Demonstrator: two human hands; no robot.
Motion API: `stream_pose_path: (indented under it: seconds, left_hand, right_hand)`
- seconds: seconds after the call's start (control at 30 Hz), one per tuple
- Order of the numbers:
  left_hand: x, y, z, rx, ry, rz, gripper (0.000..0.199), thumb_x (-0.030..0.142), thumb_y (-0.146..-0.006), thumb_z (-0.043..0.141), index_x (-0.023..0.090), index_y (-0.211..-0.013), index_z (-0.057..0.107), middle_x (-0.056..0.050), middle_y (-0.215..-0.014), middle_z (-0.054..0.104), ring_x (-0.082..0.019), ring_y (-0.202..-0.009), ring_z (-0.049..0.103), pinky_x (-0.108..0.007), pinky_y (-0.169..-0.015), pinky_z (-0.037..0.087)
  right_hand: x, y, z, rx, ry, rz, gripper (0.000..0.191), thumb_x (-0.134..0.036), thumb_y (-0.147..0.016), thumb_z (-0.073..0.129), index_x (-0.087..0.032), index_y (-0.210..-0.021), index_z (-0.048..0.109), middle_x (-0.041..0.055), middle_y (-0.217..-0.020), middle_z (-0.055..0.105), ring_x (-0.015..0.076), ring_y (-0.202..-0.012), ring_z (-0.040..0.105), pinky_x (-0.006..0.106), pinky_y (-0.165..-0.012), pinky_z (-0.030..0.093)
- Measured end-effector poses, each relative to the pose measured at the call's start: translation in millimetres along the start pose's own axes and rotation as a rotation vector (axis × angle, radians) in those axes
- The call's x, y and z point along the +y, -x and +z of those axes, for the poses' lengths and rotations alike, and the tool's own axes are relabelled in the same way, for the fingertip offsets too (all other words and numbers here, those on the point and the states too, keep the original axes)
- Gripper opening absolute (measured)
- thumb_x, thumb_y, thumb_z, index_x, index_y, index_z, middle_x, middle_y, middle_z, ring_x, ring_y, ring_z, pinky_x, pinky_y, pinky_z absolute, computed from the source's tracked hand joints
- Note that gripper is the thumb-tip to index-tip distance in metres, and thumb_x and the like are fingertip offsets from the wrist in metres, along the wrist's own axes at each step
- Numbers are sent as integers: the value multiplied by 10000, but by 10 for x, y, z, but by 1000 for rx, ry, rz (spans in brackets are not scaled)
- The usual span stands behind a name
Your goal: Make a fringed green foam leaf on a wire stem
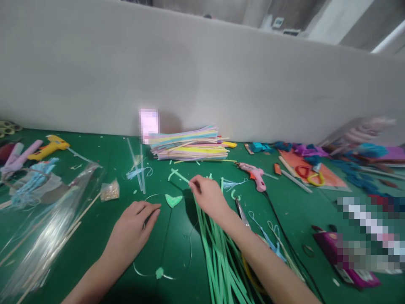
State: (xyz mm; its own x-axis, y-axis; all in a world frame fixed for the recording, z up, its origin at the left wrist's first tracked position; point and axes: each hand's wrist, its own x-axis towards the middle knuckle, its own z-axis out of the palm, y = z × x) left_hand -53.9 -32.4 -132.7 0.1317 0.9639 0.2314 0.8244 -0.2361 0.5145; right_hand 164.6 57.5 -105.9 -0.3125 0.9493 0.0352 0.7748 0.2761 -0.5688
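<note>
My right hand [207,195] pinches a green pipe cleaner [179,175] whose far end is bent or crossed. Below that hand and forearm a bunch of long green pipe cleaners [218,257] runs to the near edge. On the green table, my left hand [136,217] hovers with thumb and index finger apart and nothing visible between them. Just right of its fingertips lies a green heart-like piece [174,200] joined to a thin wire ring. A small green flower-like piece [160,272] sits lower on the same ring.
Behind the hands lies a multicoloured pipe cleaner bundle [190,145]. A pink glue gun [255,174] and scissors [242,211] are at right. A yellow glue gun [52,147], a bag of beads [110,190] and clear plastic sleeves [53,236] are at left. A pale partition [196,80] stands behind.
</note>
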Motion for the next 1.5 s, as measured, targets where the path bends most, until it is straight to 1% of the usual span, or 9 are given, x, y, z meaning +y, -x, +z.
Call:
stream_pose_path:
  seconds: [0.1,0.2,0.3,0.47,0.73,1.03,1.17,1.33,1.5]
  left_hand:
    - [109,13,-72,-47,226,-128,329,446,-959,468,252,-1080,704,-46,-1038,717,-240,-977,641,-373,-852,491]
    - [264,34,-108,-212,537,-210,321,458,-927,521,249,-1101,692,-42,-1056,729,-227,-964,662,-353,-856,498]
    - [387,59,-89,-351,860,-271,304,424,-868,601,197,-1056,677,-61,-999,735,-214,-899,677,-337,-836,515]
    - [447,90,-46,-415,1011,-397,240,400,-840,648,164,-881,661,-10,-724,656,-141,-656,591,-246,-616,461]
    - [471,112,-12,-547,955,-385,263,415,-860,630,163,-786,647,23,-685,577,-112,-627,515,-228,-602,409]
    - [435,72,-25,-380,898,-440,280,440,-834,653,163,-852,691,4,-691,596,-125,-631,519,-227,-570,389]
    - [411,87,-55,-272,913,-465,279,444,-844,648,168,-851,691,2,-668,604,-125,-621,518,-221,-554,382]
    - [379,121,-140,-107,927,-459,248,426,-841,666,179,-828,681,10,-679,602,-105,-596,481,-217,-562,368]
    - [293,62,-140,-75,797,-449,282,447,-845,640,169,-839,682,1,-681,597,-110,-584,489,-217,-542,370]
  right_hand:
    - [-120,196,-109,-124,-299,5,216,-370,-1032,339,-218,-988,486,32,-799,752,150,-673,702,284,-640,543]
    - [-288,389,-84,-211,-1042,76,230,-462,-970,487,-241,-930,434,44,-857,770,168,-732,733,307,-671,575]
    - [-434,502,25,-186,-1336,112,266,-444,-914,602,-245,-914,427,49,-910,774,189,-808,748,326,-704,590]
    - [-496,560,132,-54,-1363,106,257,-429,-909,617,-242,-908,441,49,-938,776,193,-862,750,360,-762,600]
    - [-372,657,156,51,-1342,163,238,-436,-916,614,-239,-920,479,44,-951,775,175,-847,753,327,-783,590]
    - [-236,671,140,119,-1380,104,174,-389,-909,635,-237,-946,559,28,-1003,743,169,-898,724,286,-753,579]
    - [-231,683,108,162,-1435,113,145,-362,-878,677,-246,-921,603,-9,-880,721,153,-819,718,258,-700,584]
    - [-224,696,113,141,-1469,77,109,-360,-887,667,-266,-922,624,-6,-901,743,167,-849,733,302,-761,602]
    - [-139,648,209,164,-1394,133,154,-379,-849,706,-247,-922,671,21,-927,767,180,-849,740,357,-818,605]
